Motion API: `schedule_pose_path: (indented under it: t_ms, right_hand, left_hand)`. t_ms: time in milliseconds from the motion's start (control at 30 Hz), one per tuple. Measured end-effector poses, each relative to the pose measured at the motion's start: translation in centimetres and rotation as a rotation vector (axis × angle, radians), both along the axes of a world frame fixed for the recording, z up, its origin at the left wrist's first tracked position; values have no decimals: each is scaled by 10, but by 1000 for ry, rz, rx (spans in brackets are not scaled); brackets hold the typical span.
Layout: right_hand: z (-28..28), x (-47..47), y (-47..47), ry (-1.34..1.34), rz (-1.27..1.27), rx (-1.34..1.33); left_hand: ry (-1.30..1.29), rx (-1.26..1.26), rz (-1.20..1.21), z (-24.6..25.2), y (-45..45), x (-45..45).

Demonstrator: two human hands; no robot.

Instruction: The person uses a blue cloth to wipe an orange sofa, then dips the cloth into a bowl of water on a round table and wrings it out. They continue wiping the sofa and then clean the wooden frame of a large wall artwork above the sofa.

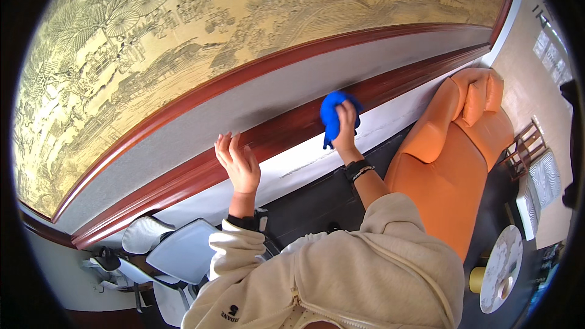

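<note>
A blue cloth [332, 112] is bunched under my right hand [346, 123], whose fingers press it against the dark red wooden ledge [292, 121] along the wall. Slightly blurred, those fingers curl over the cloth. My left hand [237, 162] is raised with its fingers apart, holding nothing; its fingertips are in front of the ledge's upper edge, and whether they touch it I cannot tell. Above the ledge run a grey wall strip [183, 130] and a large picture panel [192, 41] of trees, figures and buildings in a red wooden frame [256, 64].
An orange leather sofa [448, 169] stands along the wall at the right. Beyond it are a wooden chair [525, 148], a patterned cushioned seat [541, 183] and a round marble-look table [500, 269]. White chairs and a light grey table [183, 249] stand at the lower left.
</note>
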State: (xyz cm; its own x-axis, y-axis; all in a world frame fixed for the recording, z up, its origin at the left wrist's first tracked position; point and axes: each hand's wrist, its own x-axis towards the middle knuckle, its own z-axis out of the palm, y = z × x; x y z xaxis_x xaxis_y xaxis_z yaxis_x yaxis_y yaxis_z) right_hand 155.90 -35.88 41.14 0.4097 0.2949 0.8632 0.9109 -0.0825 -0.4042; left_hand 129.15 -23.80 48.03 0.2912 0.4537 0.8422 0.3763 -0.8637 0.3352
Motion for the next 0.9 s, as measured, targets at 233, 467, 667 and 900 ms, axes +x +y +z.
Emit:
schedule_pose_path:
  t_ms: [233,467,667,900]
  right_hand:
    - [132,92,-2,45,-222,554]
    - [177,66,52,-137,-345,346]
    - [167,3,62,-500,423,107]
    - [173,121,10,-74,148,153]
  left_hand:
    - [54,188,15,55,-15,56]
    - [143,197,169,92,-12,80]
    - [50,210,133,93,-1,118]
    - [68,354,332,92,31,89]
